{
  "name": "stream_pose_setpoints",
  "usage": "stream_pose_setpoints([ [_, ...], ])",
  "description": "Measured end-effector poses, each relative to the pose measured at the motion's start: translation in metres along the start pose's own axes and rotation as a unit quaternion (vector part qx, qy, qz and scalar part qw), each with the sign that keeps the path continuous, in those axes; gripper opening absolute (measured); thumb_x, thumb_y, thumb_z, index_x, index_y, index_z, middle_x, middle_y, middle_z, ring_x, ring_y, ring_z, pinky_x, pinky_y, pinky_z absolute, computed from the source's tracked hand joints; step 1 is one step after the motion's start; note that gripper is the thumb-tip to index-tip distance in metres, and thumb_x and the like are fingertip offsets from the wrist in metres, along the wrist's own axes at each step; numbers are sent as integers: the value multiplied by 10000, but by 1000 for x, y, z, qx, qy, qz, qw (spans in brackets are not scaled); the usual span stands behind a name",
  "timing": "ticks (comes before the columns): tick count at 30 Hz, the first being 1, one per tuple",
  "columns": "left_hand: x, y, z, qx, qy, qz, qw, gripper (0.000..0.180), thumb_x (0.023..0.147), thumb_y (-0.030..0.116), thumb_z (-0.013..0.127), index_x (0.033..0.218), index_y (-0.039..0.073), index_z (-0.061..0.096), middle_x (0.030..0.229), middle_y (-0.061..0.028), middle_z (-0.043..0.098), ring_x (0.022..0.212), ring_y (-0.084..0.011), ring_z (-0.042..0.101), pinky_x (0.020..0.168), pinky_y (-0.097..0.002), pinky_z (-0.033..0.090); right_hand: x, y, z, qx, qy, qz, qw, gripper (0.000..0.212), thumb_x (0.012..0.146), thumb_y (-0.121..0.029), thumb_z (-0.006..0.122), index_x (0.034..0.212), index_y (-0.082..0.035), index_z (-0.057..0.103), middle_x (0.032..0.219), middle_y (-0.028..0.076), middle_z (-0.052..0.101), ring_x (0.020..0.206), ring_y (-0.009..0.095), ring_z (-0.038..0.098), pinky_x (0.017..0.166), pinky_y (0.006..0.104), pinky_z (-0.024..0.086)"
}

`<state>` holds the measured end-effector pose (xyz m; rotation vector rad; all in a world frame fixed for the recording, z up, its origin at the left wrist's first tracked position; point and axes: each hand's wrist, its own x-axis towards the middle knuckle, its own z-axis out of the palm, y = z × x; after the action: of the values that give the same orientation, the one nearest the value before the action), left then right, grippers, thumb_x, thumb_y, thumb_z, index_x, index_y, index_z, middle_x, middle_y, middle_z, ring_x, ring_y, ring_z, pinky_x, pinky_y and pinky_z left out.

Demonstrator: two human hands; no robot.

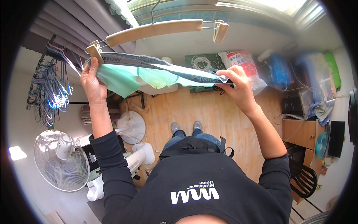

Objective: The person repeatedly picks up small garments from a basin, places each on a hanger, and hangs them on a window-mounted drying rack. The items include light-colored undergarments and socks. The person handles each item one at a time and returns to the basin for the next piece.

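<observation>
A pale wooden clip hanger (156, 31) hangs by its metal hook in front of me, with a clip at each end. Mint-green underpants (123, 76) with a dark grey waistband stretch below it between my hands. At the left end, my left hand (94, 83) pinches the left clip (95, 53), its thumb on the wood, where the waistband's left corner meets it. My right hand (238, 85) is closed on the waistband's right end, with thumb and fingers pressed together. The right clip (220, 31) sits above my right hand, apart from the cloth.
Many wire hangers (48, 89) hang in a bunch at the left. Below them stand a white fan (61, 160) and another fan's round base (131, 127). A white and red bag (244, 67) lies ahead, right. A wooden cabinet (300, 132) and black chair (304, 179) stand at the right.
</observation>
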<state>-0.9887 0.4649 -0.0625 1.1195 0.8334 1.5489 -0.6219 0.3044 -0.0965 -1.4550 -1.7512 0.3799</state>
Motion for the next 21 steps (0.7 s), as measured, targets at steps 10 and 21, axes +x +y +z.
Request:
stream_pose_setpoints([
  [10,-18,-3,-8,-18,-38,-13,999,230,866,192,615,992,1,601,923,-36,628,802,-94,575,728,-232,451,29,-4,-50,91,81,-63,991,77,746,-56,690,787,-36,627,1018,90,617,957,162,506,804,298,418],
  [21,-80,-89,-39,84,-31,-126,988,394,823,213,665,1152,49,523,1137,-81,543,1027,-172,513,893,-307,407,40,-40,-39,158,118,24,980,114,808,-57,619,768,-7,525,710,16,560,668,60,465,580,219,400],
])
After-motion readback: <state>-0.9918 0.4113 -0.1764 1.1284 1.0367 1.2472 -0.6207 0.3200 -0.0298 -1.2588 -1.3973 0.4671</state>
